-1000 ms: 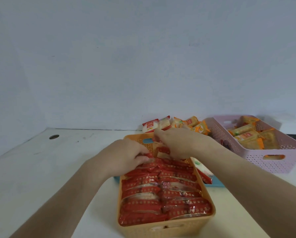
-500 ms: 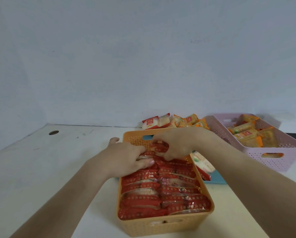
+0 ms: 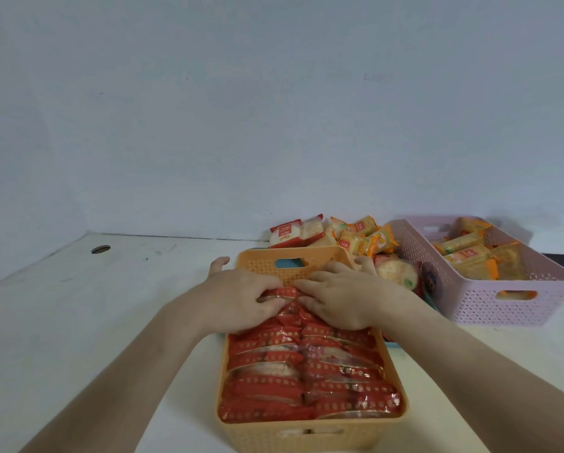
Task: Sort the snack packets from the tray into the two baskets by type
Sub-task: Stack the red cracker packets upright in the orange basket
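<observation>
The red packets (image 3: 307, 371) lie in two overlapping rows that fill the orange basket (image 3: 310, 433) almost to its rim, and the ones being handled are at the far end of those rows, against the basket's back wall. The left hand (image 3: 238, 299) sits on that end with its fingers bent down onto the packet tops and its thumb splayed outside the wall; whether the fingertips hook an edge or only press cannot be told. The right hand (image 3: 342, 302) lies flatter across the neighbouring row, fingers fairly straight and resting on the wrappers, pinching nothing. The step looks like tucking and settling packets into place, not a fresh pick. Just behind and to the right, a mixed pile (image 3: 356, 237) of red-and-white and yellow packets waits on the blue tray (image 3: 392, 344) (only a sliver of it shows past the orange basket). The next move probably calls for lifting one hand clear, reaching over the back wall to that pile and choosing by wrapper colour. Yellow packets (image 3: 467, 256) already sit in the pink basket (image 3: 503, 305) further right.
</observation>
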Tool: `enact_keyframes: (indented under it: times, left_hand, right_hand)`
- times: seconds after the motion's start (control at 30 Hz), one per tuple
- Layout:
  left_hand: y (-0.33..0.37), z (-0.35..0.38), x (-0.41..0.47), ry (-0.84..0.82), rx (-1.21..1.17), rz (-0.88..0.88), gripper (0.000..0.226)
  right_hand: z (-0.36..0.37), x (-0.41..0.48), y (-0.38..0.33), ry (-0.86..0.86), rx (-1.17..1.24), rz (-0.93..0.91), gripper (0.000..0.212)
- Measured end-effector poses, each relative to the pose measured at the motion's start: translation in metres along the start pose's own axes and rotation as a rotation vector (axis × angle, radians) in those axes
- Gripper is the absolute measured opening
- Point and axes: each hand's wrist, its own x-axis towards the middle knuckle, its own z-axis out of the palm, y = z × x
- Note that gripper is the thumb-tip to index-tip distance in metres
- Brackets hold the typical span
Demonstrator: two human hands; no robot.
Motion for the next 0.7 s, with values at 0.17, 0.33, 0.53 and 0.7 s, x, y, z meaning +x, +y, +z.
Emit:
enact_keyframes:
  times: [0.17, 0.33, 0.53, 0.7]
  left_hand:
    - [0.002, 0.000, -0.002, 0.101, -0.077, 0.013, 0.041]
    - [-0.011, -0.008, -0.001, 0.535, -0.609, -0.074, 0.018]
    - [-0.050, -0.017, 0.025, 0.622, -0.835, -0.234, 0.032]
    - [-0.067, 0.012, 0.051, 0.335, -0.931, -0.345, 0.022]
  right_hand:
    - [0.003, -0.005, 0.002, 0.350, 0.363, -0.071, 0.044]
    - [-0.005, -0.015, 0.036, 0.643, 1.207, 0.106, 0.022]
    - [0.009, -0.015, 0.094, 0.209, 0.509, 0.286, 0.051]
    - [0.047, 0.000, 0.093, -0.103, 0.323, 0.330, 0.107]
